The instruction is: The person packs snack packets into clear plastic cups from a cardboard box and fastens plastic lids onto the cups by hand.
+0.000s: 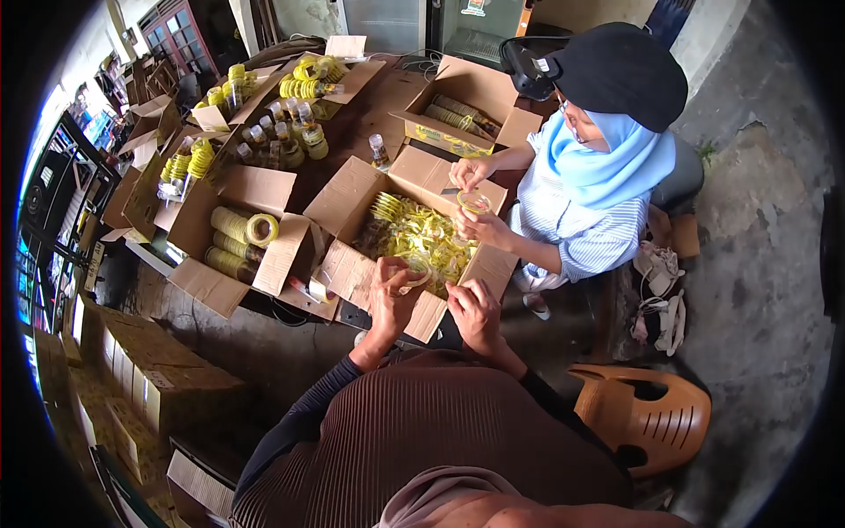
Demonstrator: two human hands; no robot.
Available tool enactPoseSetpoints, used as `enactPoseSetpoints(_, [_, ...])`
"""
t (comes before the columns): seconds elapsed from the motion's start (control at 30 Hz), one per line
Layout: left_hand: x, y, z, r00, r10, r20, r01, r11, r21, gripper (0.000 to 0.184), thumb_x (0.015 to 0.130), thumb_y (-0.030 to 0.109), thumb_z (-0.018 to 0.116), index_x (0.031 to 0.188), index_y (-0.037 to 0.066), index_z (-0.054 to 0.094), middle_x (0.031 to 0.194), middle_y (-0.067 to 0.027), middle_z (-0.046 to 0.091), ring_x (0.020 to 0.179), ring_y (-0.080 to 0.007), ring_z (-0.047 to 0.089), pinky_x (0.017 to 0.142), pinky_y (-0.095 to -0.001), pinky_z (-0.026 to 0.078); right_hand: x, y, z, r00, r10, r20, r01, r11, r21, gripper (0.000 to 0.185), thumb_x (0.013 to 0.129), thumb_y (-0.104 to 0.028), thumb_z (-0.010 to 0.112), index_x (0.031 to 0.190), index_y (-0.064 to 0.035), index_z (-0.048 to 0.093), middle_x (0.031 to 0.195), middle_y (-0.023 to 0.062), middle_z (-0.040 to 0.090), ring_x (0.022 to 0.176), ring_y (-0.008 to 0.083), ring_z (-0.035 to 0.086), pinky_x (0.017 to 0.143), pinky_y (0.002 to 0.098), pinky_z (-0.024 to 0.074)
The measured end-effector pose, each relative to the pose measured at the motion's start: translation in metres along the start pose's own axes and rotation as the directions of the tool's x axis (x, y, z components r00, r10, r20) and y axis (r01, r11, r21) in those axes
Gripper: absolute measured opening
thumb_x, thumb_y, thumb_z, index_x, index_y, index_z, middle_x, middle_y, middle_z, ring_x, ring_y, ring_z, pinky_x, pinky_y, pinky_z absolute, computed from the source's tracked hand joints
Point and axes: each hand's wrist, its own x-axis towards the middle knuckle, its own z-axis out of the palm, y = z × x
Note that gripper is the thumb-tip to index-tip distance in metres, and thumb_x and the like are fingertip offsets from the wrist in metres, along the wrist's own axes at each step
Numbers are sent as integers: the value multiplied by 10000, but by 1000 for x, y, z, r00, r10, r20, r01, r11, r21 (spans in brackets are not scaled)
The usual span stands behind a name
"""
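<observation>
My left hand [392, 304] is closed on a clear round ring with a pale yellow rim [414, 269], held over the near part of an open cardboard box [346, 268]. Just right of it, my right hand [476, 315] hovers by the box's near flap, its fingers curled into a pinch. Whatever lies between those fingertips is too small to make out. Inside the box is a heap of crumpled yellow-and-clear plastic pieces [414, 231], with a stack of yellow rings [385, 208] at its far left.
Across the box, a co-worker [581, 202] holds a similar ring [473, 203]. Another box [198, 231] with rolls of rings stands left; one [475, 84] is behind. Several capped bottles [290, 132] stand on the table. An orange plastic chair [642, 414] is at my right.
</observation>
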Motion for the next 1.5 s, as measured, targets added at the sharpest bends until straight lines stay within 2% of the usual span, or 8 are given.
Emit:
enactPoseSetpoints(0.3, [-11, 3, 3, 999, -7, 50, 10, 999, -41, 140, 709, 89, 780, 838, 81, 724, 995, -86, 536, 943, -265, 560, 793, -368, 468, 5, 11, 11, 998, 33, 52, -34, 999, 30, 197, 729, -7, 690, 906, -68, 629, 789, 72, 512, 739, 254, 574, 636, 371, 484])
enactPoseSetpoints(0.43, [-4, 2, -2, 993, -114, 42, 116, 992, -57, 133, 720, 96, 780, 840, 71, 730, 1016, -88, 528, 988, -246, 549, 839, -355, 466, 12, 5, 14, 996, 67, -51, -62, 994, 94, 178, 733, -5, 689, 886, -73, 629, 758, 67, 508, 702, 254, 575, 604, 379, 481])
enactPoseSetpoints(0.77, [-1, -7, -9, 994, -82, 67, 91, 984, -155, 153, 706, 62, 785, 847, 71, 727, 1013, -90, 539, 986, -244, 544, 835, -350, 455, 20, -2, 33, 1000, 3, -3, -3, 1000, 7, 201, 723, -31, 705, 905, -75, 634, 797, 81, 498, 746, 249, 578, 619, 365, 486])
enactPoseSetpoints(0.97, [9, -31, -19, 996, -49, 72, 60, 985, -164, 172, 700, 24, 779, 858, 50, 716, 1014, -87, 549, 1003, -250, 552, 865, -352, 446, 31, -1, 52, 987, 160, -21, -155, 978, 141, 179, 728, -27, 702, 889, -51, 629, 763, 97, 513, 704, 280, 575, 617, 387, 475])
enactPoseSetpoints(1.1, [22, -53, -35, 995, -69, 74, 89, 949, -303, 166, 711, 8, 772, 863, 45, 718, 1015, -79, 537, 1049, -250, 563, 908, -356, 446, 35, -23, 60, 989, 145, -39, -139, 983, 122, 168, 728, -14, 690, 877, -62, 628, 757, 90, 520, 677, 274, 570, 606, 381, 473])
enactPoseSetpoints(1.3, [38, -63, -52, 970, -35, 240, 132, 908, -398, 143, 738, -45, 740, 852, 21, 687, 1042, -56, 486, 1096, -223, 535, 941, -337, 443, 49, -26, 95, 979, 200, -48, -195, 976, 98, 164, 729, -20, 693, 877, -57, 633, 757, 92, 524, 683, 268, 581, 599, 371, 474])
enactPoseSetpoints(1.4, [52, -67, -63, 961, 92, 261, 4, 938, -346, 143, 731, -43, 743, 848, 20, 691, 1043, -57, 494, 1065, -207, 531, 937, -334, 436, 56, -31, 105, 929, 358, -92, -334, 921, 201, 154, 740, 0, 685, 878, -36, 629, 717, 104, 517, 635, 265, 566, 574, 367, 452])
enactPoseSetpoints(1.5, [64, -84, -66, 963, 43, 266, 43, 950, -310, 137, 728, -42, 743, 841, 22, 699, 1044, -60, 502, 1049, -193, 524, 930, -333, 430, 57, -45, 99, 928, 337, -159, -301, 930, 214, 136, 736, 11, 689, 851, -28, 627, 714, 105, 510, 614, 261, 548, 558, 369, 434])
